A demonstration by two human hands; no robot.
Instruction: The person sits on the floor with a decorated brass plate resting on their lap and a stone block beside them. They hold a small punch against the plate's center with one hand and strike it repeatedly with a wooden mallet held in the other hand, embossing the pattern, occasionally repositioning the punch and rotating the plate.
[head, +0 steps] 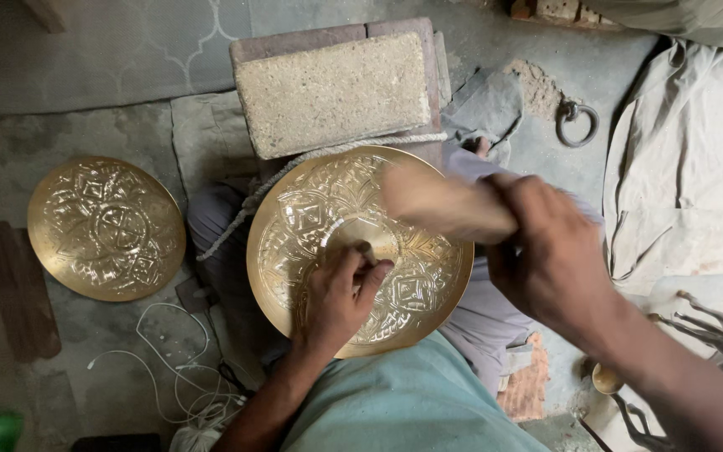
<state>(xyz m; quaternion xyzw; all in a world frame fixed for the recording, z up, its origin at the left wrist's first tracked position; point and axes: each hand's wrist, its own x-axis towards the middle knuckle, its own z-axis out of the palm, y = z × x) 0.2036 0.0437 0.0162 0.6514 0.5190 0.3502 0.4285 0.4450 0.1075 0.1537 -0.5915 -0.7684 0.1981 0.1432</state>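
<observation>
A second engraved brass plate [106, 228] lies on the floor at left. A pale stone block [332, 92] sits ahead, an iron ring [577, 122] to its right, tangled white cord [179, 377] below.

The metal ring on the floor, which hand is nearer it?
Right. The right hand grips a blurred mallet below-left of the ring; the left hand rests on the brass plate, farther away.

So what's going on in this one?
A person sits on the floor working an embossed brass plate resting on their lap. The left hand presses something small against the plate's centre; what it is cannot be made out. The right hand grips a wooden mallet, blurred with motion above the plate. A second brass plate lies on the floor nearby.
</observation>
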